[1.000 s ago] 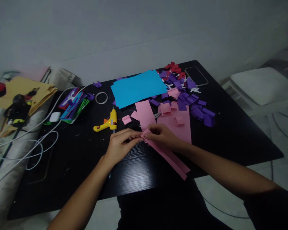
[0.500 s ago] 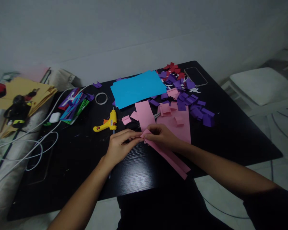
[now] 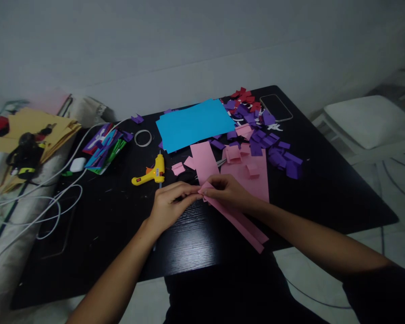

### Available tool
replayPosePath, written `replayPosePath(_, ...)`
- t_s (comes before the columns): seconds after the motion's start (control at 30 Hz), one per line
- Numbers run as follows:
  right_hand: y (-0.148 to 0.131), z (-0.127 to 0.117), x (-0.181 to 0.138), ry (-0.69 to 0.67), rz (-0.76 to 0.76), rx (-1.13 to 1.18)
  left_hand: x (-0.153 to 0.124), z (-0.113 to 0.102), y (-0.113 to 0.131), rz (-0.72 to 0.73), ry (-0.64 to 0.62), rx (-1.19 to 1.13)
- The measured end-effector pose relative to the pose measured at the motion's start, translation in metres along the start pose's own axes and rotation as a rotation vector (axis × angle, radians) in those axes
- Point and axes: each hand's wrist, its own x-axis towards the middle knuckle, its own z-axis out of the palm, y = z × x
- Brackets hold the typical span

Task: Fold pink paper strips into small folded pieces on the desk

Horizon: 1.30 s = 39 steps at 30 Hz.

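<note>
A long folded strip of pink paper [image 3: 245, 226] slants from my fingers down toward the table's front edge. At its upper end my left hand [image 3: 172, 202] pinches the tip, and my right hand [image 3: 224, 191] grips it just beside, thumb on top. Behind the hands lie a pink paper piece [image 3: 204, 159] and a larger pink sheet [image 3: 261, 180] with small folded pink pieces [image 3: 233, 154] on it. Scissors [image 3: 222, 162] show partly between these papers; their handles are mostly hidden. A yellow glue gun [image 3: 151, 171] lies left of my left hand.
Blue sheets [image 3: 195, 126] lie at the back, beside piles of purple pieces [image 3: 285, 162] and red pieces [image 3: 245, 95]. A phone [image 3: 276, 108] rests at the far right corner. At left are a tape roll [image 3: 143, 138], white cables [image 3: 59, 211] and an earbud case [image 3: 77, 164].
Both hands keep their hold on the pink strip in nearly the same place. Only a very slight shift of the whole view shows.
</note>
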Motion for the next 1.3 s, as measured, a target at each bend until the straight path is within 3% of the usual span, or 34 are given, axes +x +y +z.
replayPosePath(1.3, -0.0010, 0.0008, -0.0014, 0.047, 0.002, -0.039, 0.0018, 0.0015, -0.0025, 0.062, 0.016, 0.003)
